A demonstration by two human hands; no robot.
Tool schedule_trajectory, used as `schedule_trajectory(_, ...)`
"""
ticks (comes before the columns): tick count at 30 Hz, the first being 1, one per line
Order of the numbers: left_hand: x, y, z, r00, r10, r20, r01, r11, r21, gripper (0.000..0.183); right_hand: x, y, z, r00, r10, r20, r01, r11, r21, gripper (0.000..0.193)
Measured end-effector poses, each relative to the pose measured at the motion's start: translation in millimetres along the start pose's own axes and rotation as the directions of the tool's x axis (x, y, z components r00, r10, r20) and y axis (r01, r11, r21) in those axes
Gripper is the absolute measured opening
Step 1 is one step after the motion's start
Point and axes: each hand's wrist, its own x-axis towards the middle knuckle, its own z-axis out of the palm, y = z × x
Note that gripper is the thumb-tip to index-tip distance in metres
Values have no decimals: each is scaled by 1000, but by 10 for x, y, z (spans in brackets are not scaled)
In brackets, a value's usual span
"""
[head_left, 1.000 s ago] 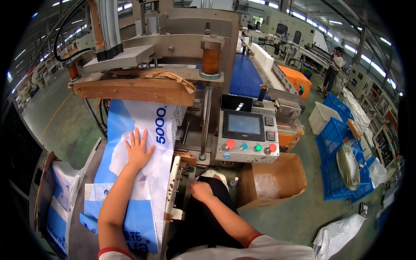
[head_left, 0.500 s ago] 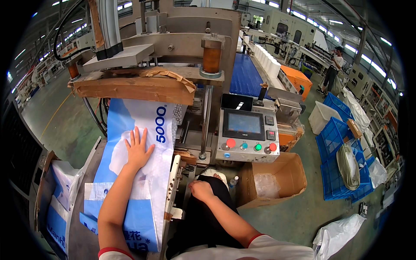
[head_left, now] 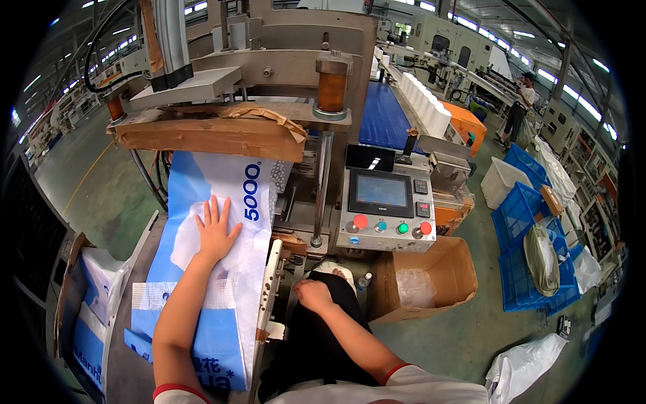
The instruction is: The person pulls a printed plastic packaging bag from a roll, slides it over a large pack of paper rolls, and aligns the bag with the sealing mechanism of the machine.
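My left hand (head_left: 216,233) lies flat, fingers spread, on a blue and white printed plastic packaging bag (head_left: 250,252). The bag stretches along the metal work table (head_left: 128,296), and its far end runs under the tape-wrapped press bar (head_left: 208,143) of a machine. Nearer to me, a folded part of the bag shows a see-through mesh-like strip (head_left: 217,294). My right hand (head_left: 312,295) rests on my right thigh, its fingers curled in; whether anything is inside them is hidden.
Right of the press stands a control panel (head_left: 380,192) with a screen and coloured buttons. Below it is an open cardboard box (head_left: 444,269) holding clear plastic. A small bottle (head_left: 364,281) stands beside the box. Blue crates (head_left: 525,259) are farther right. At left sits a carton (head_left: 64,296) of printed bags.
Both hands keep their places, the left flat on the bag and the right on the thigh. Only the view has shifted very slightly.
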Motion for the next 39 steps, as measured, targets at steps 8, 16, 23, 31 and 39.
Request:
schedule_trajectory(8,3,6,-14,1000,0,8,0,1000,5,76,13,-2,16,1000,-13,-27,14,1000,18,18)
schedule_trajectory(16,1,17,-21,1000,-8,12,7,1000,26,76,23,12,46,998,-33,-46,34,999,26,20)
schedule_trajectory(23,12,-8,16,1000,6,-3,-6,999,33,75,22,-29,-35,1000,8,13,-9,999,40,16)
schedule_trajectory(31,47,-21,52,997,45,-56,-42,997,66,76,13,4,13,999,-33,-42,34,999,20,17)
schedule_trajectory(39,79,-93,45,844,159,-512,-186,983,-2,80,14,-2,1,1000,-16,-24,16,1000,20,16)
